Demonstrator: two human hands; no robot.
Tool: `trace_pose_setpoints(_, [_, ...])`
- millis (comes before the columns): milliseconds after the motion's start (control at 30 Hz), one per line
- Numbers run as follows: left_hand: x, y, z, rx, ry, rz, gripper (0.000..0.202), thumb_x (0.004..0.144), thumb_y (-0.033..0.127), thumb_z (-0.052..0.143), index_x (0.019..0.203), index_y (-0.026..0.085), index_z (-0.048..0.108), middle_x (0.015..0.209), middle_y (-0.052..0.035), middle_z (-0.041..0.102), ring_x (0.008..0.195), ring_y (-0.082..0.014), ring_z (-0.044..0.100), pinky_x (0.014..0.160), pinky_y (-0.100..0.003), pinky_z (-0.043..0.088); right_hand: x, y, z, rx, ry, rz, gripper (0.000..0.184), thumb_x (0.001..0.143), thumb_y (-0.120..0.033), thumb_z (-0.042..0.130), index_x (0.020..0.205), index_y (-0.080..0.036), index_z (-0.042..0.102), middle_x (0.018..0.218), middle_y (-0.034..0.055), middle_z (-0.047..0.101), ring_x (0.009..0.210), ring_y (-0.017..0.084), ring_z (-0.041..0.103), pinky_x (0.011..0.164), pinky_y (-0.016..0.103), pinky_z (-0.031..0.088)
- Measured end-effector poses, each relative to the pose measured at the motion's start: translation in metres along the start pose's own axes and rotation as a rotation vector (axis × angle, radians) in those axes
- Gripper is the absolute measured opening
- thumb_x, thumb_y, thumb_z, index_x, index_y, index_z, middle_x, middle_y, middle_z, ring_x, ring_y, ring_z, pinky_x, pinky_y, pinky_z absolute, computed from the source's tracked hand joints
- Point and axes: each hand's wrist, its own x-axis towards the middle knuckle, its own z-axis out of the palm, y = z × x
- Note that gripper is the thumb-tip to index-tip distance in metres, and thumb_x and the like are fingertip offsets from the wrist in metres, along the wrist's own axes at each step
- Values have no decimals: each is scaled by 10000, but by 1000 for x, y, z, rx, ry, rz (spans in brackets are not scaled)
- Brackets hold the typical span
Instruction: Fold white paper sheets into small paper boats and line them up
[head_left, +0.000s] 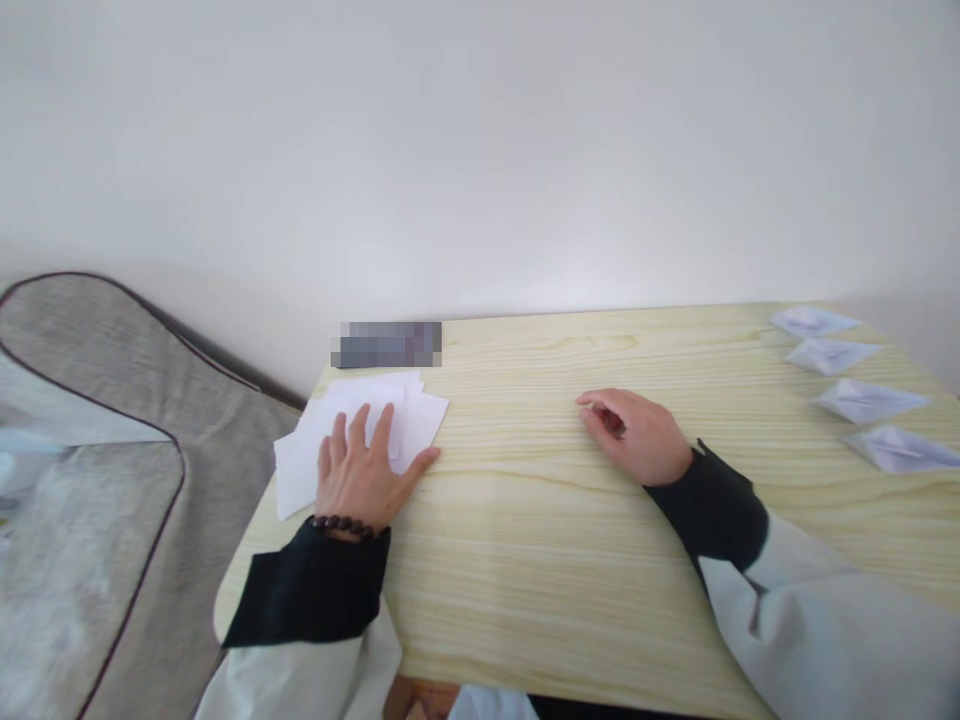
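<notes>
My left hand [364, 462] lies with fingers spread on a loose pile of white paper sheets [300, 465] at the table's left side. The sheets overlap at different angles, and the hand covers part of them. A dark beaded bracelet [343, 524] circles that wrist. Over the middle right of the table, my right hand [637, 432] is curled, thumb and forefinger tips close together, with nothing visible between them. Along the right side stand several folded white paper boats in a row, from the farthest boat [814, 321] to the nearest boat [904, 449].
A dark, blurred-out flat object [386, 346] sits at the table's back left corner. The pale wood-grain table [510, 560] meets a white wall [525, 150] behind. To the left is a grey padded sofa or chair [217, 470] with dark piping.
</notes>
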Motion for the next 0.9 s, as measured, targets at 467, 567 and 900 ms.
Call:
trace_pose_setpoints(467, [10, 32, -22, 114, -60, 131, 375, 895, 309, 334, 1192, 186, 526, 914, -121, 688, 781, -275, 662, 559, -338, 494, 1, -1, -2, 33, -37, 55, 195, 835, -261, 463, 913, -170, 617, 656, 6, 618, 570, 133, 555, 577, 257, 434])
trace_pose_setpoints(567, [14, 32, -28, 128, -107, 117, 333, 838, 240, 385, 1117, 168, 552, 846, -124, 697, 694, -297, 668, 541, -369, 487, 2, -2, -2, 46, -37, 71, 194, 836, -260, 457, 910, -176, 616, 658, 9, 622, 568, 135, 554, 579, 259, 433])
trace_pose_setpoints(900, [7, 17, -28, 90, -49, 112, 347, 913, 324, 309, 1015, 207, 620, 736, -84, 704, 660, -267, 670, 497, -296, 417, 2, 0, -2, 74, -59, 80, 199, 831, -263, 466, 920, -171, 619, 662, 10, 622, 567, 133, 552, 574, 256, 441])
